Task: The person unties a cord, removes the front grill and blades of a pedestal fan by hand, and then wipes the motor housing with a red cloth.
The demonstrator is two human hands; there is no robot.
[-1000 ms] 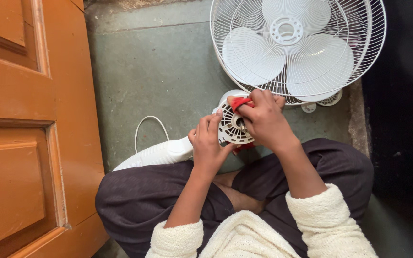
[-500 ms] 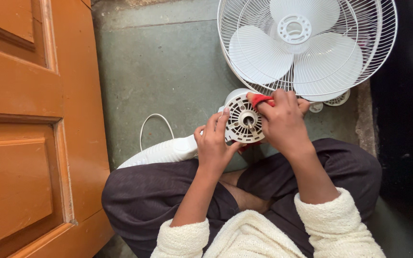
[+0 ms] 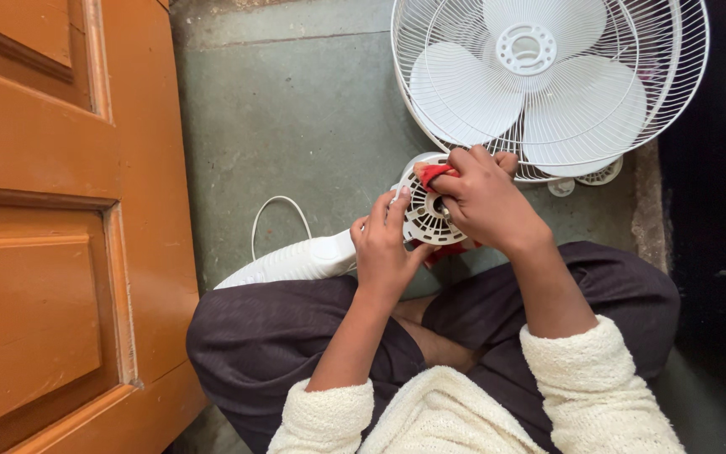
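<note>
Fan grille with blades (image 3: 548, 84) lies on the floor beyond my knees; nearer, the white motor housing (image 3: 423, 210) sits between my hands, my left hand (image 3: 384, 248) clasping its side, my right hand (image 3: 485, 202) pressing a red cloth (image 3: 432, 173) onto its face

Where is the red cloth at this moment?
In the head view, the red cloth is just above the centre, pinched under the right hand against the white motor housing, just below the fan grille.

Orange wooden door (image 3: 44, 210) at left. White fan guard with blades (image 3: 548, 84) lying on grey-green floor (image 3: 296, 109); white cord (image 3: 279, 210) looped nearby.
</note>
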